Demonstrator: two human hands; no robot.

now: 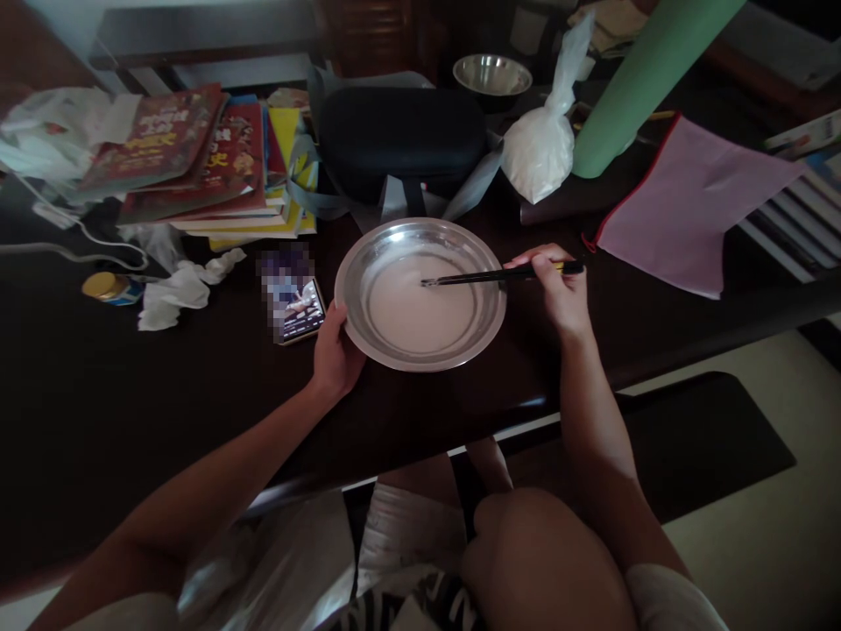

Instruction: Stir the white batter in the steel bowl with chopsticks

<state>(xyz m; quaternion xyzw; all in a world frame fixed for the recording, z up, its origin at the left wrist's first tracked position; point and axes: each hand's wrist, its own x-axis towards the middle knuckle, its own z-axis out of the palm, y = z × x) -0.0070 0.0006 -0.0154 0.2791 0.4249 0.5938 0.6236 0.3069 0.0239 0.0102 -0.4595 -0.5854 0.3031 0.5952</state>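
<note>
Across the dark, glossy table (164,403), paper-covered books (174,145) pile far left; a smooth black case (400,131) blocks space beyond the shiny round metal bowl (490,302) of milky liquid (413,311), centre. The left hand (336,358) grips its left rim; the right hand (557,285) clasps slim dark chopsticks (483,276), tips at the liquid.

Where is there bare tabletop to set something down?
Widest: the dark table beside the left forearm, nearer than the jar and crumpled tissue. A smaller patch separates the right hand from the pink cloth. Crowded: behind the bowl, with the black case and knotted white bag; the phone sits close by the left hand.
</note>
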